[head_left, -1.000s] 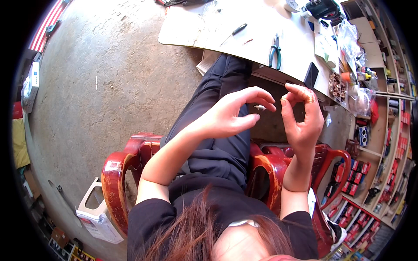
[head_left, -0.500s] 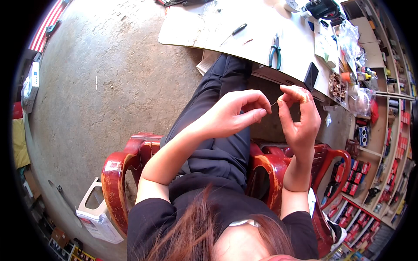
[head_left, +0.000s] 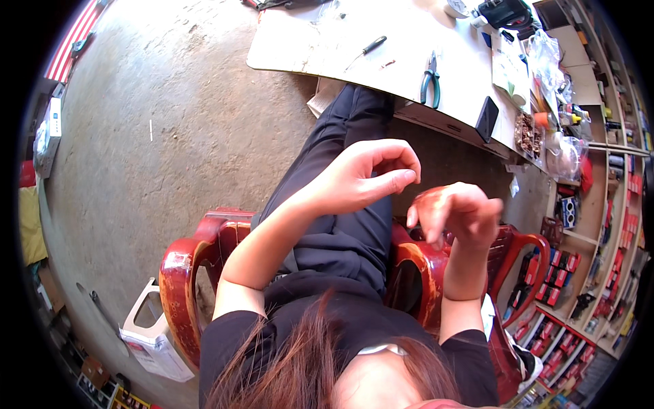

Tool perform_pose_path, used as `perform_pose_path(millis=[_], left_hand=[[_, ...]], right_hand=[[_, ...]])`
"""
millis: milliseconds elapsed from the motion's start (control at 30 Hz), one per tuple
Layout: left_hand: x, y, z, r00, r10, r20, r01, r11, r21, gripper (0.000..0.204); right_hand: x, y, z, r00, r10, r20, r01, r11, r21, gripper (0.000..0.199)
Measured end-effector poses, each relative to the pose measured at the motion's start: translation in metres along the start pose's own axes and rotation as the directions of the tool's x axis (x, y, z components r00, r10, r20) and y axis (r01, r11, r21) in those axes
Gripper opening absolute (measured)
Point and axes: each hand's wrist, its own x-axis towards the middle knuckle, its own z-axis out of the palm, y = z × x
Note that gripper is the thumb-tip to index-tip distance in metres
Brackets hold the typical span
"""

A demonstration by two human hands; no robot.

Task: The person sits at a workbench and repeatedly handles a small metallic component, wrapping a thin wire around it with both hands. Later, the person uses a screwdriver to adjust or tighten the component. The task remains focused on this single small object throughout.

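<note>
Above my lap, my left hand (head_left: 371, 176) is curled, with its thumb and fingertips brought together. Whatever they pinch is too small to make out. My right hand (head_left: 458, 210) hangs lower and to the right, over the chair arm, palm turned downward. Motion smears its fingers, so I cannot see whether anything is in them. The two hands are apart. Beyond them on the white table (head_left: 306, 44) lie pliers (head_left: 430, 85) with green-and-black handles, a thin tool with a black handle (head_left: 374, 45), and a dark phone (head_left: 486, 119) at the near edge.
I sit in a worn dark-red chair (head_left: 178, 273). A small tray of brown bits (head_left: 528, 135) and clear plastic bags (head_left: 545, 58) crowd the table's right end. Shelves with red packages (head_left: 555, 276) stand at the right. A white stool-like item (head_left: 151, 327) is at the lower left.
My right hand has dropped away from the left and turned palm down. The thin strand seen between the hands no longer shows. My left hand has hardly moved.
</note>
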Motion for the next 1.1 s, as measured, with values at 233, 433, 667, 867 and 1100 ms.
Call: perform_pose_path(millis=[233,433,667,867,1100], left_hand=[[0.004,-0.001,0.004,0.995,0.091,-0.034,-0.089,0.995,0.052,0.015],[0.005,-0.001,0.009,0.954,0.298,-0.02,-0.268,0.884,0.383,0.01],[0.003,0.003,0.006,0.982,0.137,0.129,-0.187,0.804,0.564,0.01],[0.001,-0.007,0.002,0.986,0.166,-0.002,-0.143,0.857,0.495,0.012],[0.001,-0.009,0.003,0.994,0.047,-0.099,-0.001,0.908,0.42,0.011]], right_hand=[[0.012,0.007,-0.003,0.975,-0.214,-0.064,0.223,0.95,0.22,0.095],[0.01,0.008,-0.002,0.981,-0.179,-0.073,0.192,0.949,0.251,0.102],[0.018,0.004,0.008,0.944,-0.161,-0.287,0.019,0.898,-0.44,0.092],[0.019,0.009,0.001,0.969,-0.202,-0.141,-0.101,0.195,-0.976,0.042],[0.019,0.005,0.003,0.975,-0.172,-0.143,-0.141,0.024,-0.99,0.025]])
